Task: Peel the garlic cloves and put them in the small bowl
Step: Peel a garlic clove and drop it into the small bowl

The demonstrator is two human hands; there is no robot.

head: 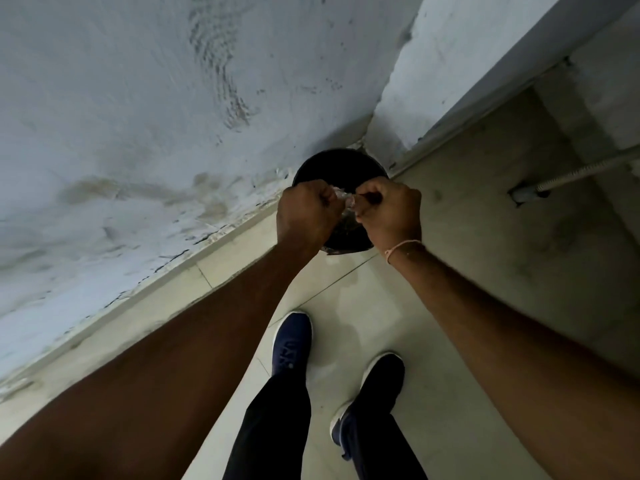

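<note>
**Two hands pick at something small over a dark tub**

The biggest risk I see is a drop. Both hands are up in the air above the black tub, which sits on the floor in the corner, just above the middle of the frame. If the pale bit slips out of the fingers, it will fall into that tub or roll off across the floor tiles. I think a hard tug could do it, because both hands hold the same tiny thing and only a small part pokes out. The tub looks like a bin for scraps, not the small bowl, so a clove that lands there would be lost. I cannot see any small bowl in this view, and no bench either.

The left hand is curled up tight like a fist, with its thumb and fingers closed on the left end of the pale bit. The right hand is curled too, and its finger and thumb tips pinch the right end. The two hands almost touch in the middle of the frame. The pale bit looks shiny and thin, so it could be garlic skin or a clove, but it is too small and blurry to be sure.

A thin pink thread goes around the right wrist. Two blue shoes stand on the tiles at the bottom of the frame, and a grey wall fills the upper left
</note>
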